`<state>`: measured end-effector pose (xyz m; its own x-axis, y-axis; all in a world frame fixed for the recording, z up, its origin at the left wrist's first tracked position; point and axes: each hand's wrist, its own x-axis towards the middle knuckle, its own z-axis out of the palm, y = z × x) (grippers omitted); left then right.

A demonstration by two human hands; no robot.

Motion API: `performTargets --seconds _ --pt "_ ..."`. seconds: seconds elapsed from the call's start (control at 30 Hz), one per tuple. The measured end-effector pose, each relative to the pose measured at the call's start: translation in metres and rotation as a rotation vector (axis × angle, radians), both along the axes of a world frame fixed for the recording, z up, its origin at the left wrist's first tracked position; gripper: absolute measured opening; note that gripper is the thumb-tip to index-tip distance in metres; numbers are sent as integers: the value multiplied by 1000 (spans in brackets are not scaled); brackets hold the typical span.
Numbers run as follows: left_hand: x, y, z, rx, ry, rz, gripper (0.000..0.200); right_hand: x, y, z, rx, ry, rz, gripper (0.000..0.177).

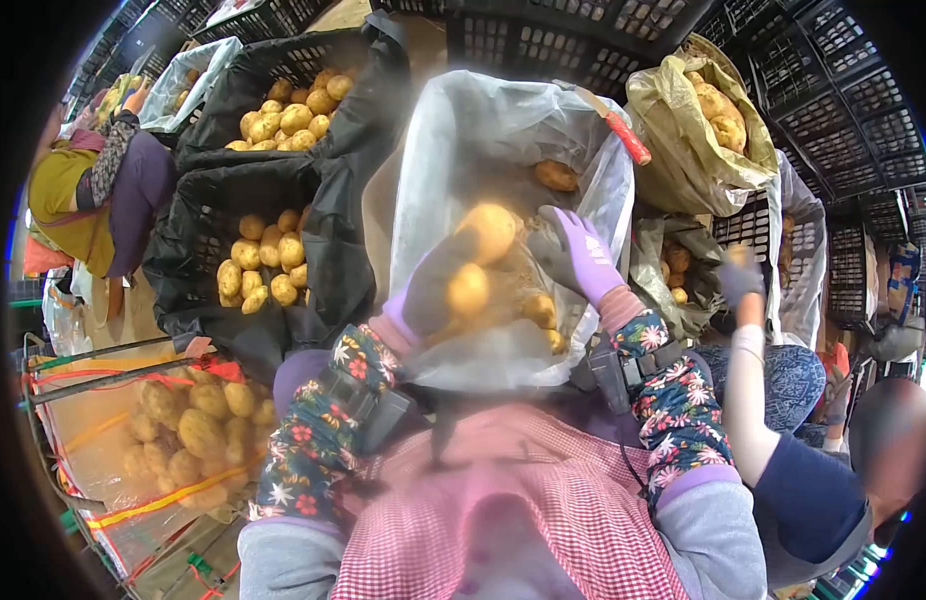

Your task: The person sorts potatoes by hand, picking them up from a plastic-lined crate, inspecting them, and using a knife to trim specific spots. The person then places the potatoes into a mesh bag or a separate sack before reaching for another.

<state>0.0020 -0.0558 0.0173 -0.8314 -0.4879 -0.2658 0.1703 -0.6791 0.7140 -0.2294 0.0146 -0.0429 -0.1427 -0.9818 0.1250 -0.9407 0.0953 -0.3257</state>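
Note:
My left hand, in a purple glove with dark grey fingers, is closed around two potatoes. The larger potato is uppermost and the smaller potato is below it, both slightly blurred. My right hand, gloved the same way, reaches in from the right beside the larger potato; its fingers are apart and I see nothing gripped in them. Both hands are over a crate lined with translucent plastic. Inside that crate, a brownish potato lies toward the back and a few potatoes lie near my right wrist.
A red-handled knife rests on the crate's right rim. Black-lined crates of potatoes stand left, a mesh sack of potatoes lower left. A yellowish bag is at right. A co-worker's gloved hand reaches in from the right; another person sits far left.

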Motion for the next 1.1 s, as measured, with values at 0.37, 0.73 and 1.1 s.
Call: performTargets --seconds 0.37,0.73,1.1 --pt "1 8 4 252 -3 -42 74 32 -5 60 253 -1506 120 41" --pt "1 -8 4 -823 -624 2 46 25 -7 53 252 -1679 25 61" --pt "5 -8 -25 -877 -467 111 52 29 -5 77 296 -1661 -136 52"
